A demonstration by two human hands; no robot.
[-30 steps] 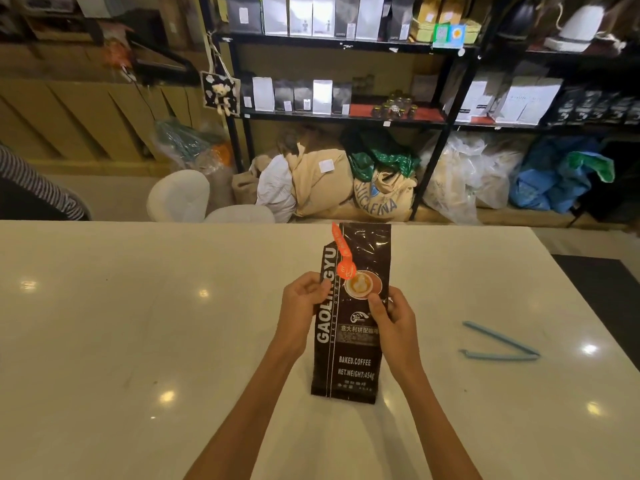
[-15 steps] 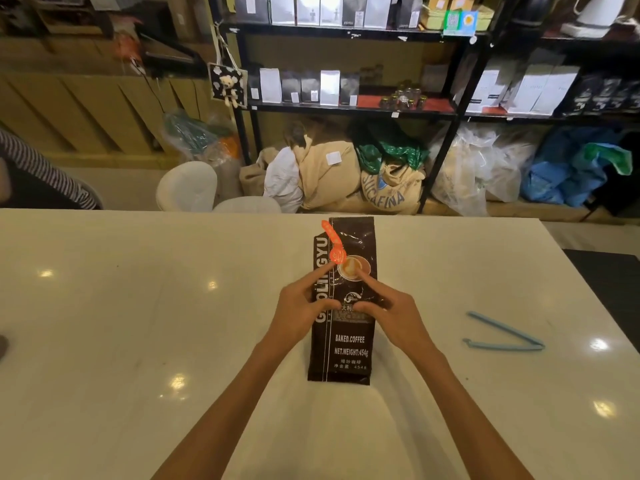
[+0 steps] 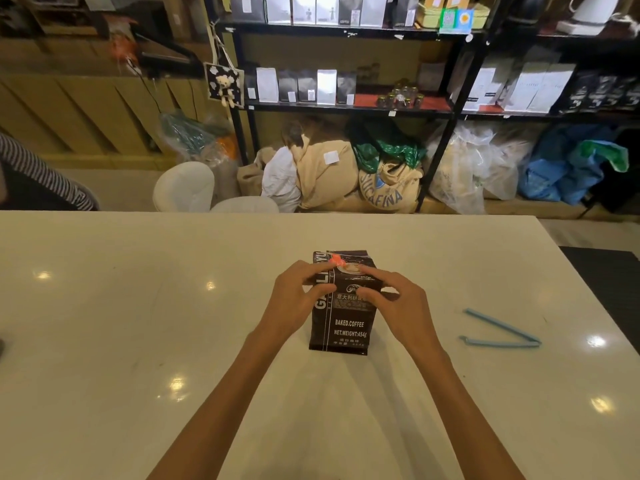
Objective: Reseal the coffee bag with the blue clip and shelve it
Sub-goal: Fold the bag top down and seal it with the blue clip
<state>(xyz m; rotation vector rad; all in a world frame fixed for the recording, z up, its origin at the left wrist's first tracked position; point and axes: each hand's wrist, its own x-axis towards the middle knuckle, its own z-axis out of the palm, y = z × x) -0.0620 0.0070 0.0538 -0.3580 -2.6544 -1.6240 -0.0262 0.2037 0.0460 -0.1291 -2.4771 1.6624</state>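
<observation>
Coffee bag (image 3: 341, 320) stood upright on the white counter (image 3: 138, 341), just ahead of the person, its top flap bent forward and down over the front panel. Both hands were pressed on that fold: the left hand (image 3: 294, 299) at the bag's nine o'clock edge, the right hand (image 3: 398, 306) at its three o'clock edge, fingers spread flat on the crease rather than wrapped round anything. They lay close together but not touching. A small orange piece (image 3: 336, 261) sat on the folded top; whether it was a clip or a printed mark was hard to tell.

The step in hand looked like folding the mouth shut. The blue clip (image 3: 502, 336) lay open in a V on the counter at three o'clock, well apart from the bag and untouched. The next move would likely call for one hand to pin the fold while the other fetched the clip and closed it across the crease.

Beyond the counter at twelve o'clock, the black shelves (image 3: 346, 109) carried rows of boxed and bagged goods, with sacks (image 3: 381, 181) heaped beneath.
</observation>
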